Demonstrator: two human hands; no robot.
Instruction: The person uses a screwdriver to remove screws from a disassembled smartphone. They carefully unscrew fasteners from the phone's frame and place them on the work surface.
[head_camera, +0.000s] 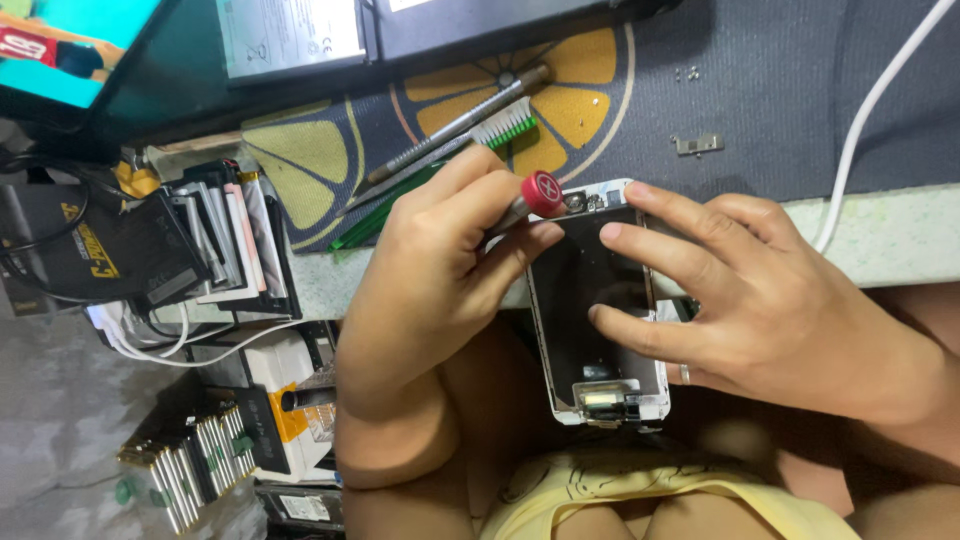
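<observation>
Right now both hands work over a phone screen assembly (597, 310), a white-framed panel lying face down with its dark back showing, at the centre of the view and overhanging the near edge of the worktop (880, 245). The left hand (430, 290) sits at 9 o'clock from the panel, its fingers curled tight around a small screwdriver (535, 197) with a red cap; the capped end points up toward the camera, and the tip goes down at the panel's top left corner, at about 11 o'clock on the panel. The tip itself is hidden behind the fingers. The right hand (770, 300) lies at 3 o'clock, fingers spread wide and flat, holding nothing: 3 fingertips press on the panel's back, 1 near the top edge, 1 on the upper half, 1 at mid-height. A ring shows on 1 finger.

At 12 o'clock a dark mat (760, 90) with an orange-slice print covers the worktop. On it, at 11 o'clock from the panel, lie a green-bristled brush (505, 125) and a metal tool (460, 125), side by side. At 1 o'clock a small metal bracket (698, 144) rests on the mat, well apart from the hands, with tiny screws (686, 72) beyond it. A white cable (870, 110) runs down at 2 o'clock. At 9 o'clock, far left, a stack of phone parts (225, 245) stands on edge.
</observation>
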